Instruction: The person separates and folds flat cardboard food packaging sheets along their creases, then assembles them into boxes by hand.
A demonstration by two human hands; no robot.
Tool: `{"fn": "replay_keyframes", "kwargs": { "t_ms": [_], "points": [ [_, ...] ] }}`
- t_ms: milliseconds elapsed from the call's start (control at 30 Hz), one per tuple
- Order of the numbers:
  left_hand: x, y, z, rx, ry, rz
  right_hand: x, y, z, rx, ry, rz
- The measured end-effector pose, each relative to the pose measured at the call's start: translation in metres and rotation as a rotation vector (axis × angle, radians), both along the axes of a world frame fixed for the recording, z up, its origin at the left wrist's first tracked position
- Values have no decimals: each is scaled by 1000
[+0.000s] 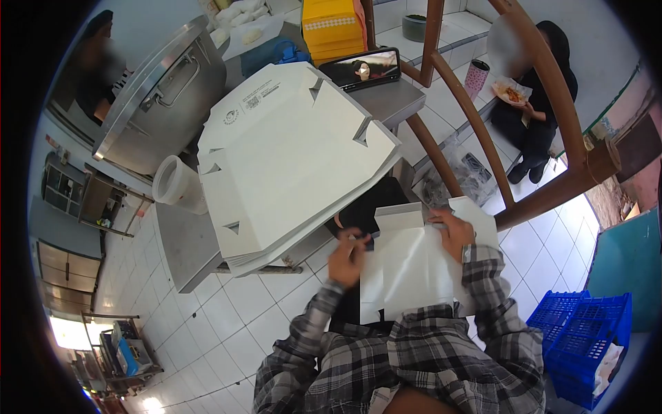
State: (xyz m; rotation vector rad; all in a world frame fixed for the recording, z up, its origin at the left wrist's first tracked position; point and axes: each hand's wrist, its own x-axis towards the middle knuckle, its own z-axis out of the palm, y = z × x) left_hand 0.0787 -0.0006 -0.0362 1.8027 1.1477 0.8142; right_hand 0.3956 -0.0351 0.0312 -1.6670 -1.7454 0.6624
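A white cardboard box blank (407,265) lies on my lap, creased, with its far flap (400,215) folded up. My right hand (453,234) is closed on the blank's far right corner, thumb and fingers beside the raised flap. Off the blank's left edge is my left hand (348,259), somewhat blurred, its fingers bent and apart with nothing visible in them. A stack of flat white box blanks (289,162) with cut slots rests on the metal table ahead of me; the top one bears printed text and a logo.
The metal table (183,248) carries a large lidded steel pot (169,90), a clear plastic tub (178,185), a phone (362,69) and yellow boxes (334,31). A brown chair frame (476,114) stands right, near a seated person holding food. Blue crates (586,345) sit lower right.
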Motion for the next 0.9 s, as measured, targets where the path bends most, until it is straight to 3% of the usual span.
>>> {"fn": "replay_keyframes", "kwargs": {
  "t_ms": [67,133,200,367,400,500,533,633,667,767,867,900],
  "points": [
    [-25,23,7,-187,-315,31,3,12,36,-76,-33,-18],
    [-38,32,37,-324,-538,50,25,22,58,-91,110,-9],
    [-43,21,45,-449,-618,-8,48,22,71,-125,269,-34],
    [-15,-2,7,-792,-877,-129,87,12,84,-165,495,-205],
    [-1,2,5,-788,-1010,-251,95,9,70,-144,600,-216],
    [47,21,38,-659,-796,-36,97,-1,41,-186,829,-431],
    [60,35,54,-663,-615,59,93,-9,38,-229,870,-474],
    [72,73,62,-499,-436,-119,76,-32,33,-284,919,-653],
    [76,83,64,-607,-434,-144,76,-41,27,-267,974,-663],
    [97,118,23,-270,-326,-175,86,-53,19,-237,1139,-676],
    [123,120,72,-855,-563,-187,89,-64,43,-259,1241,-659],
    [127,120,85,-822,-483,-182,87,-67,51,-265,1252,-652]
  ]
}}
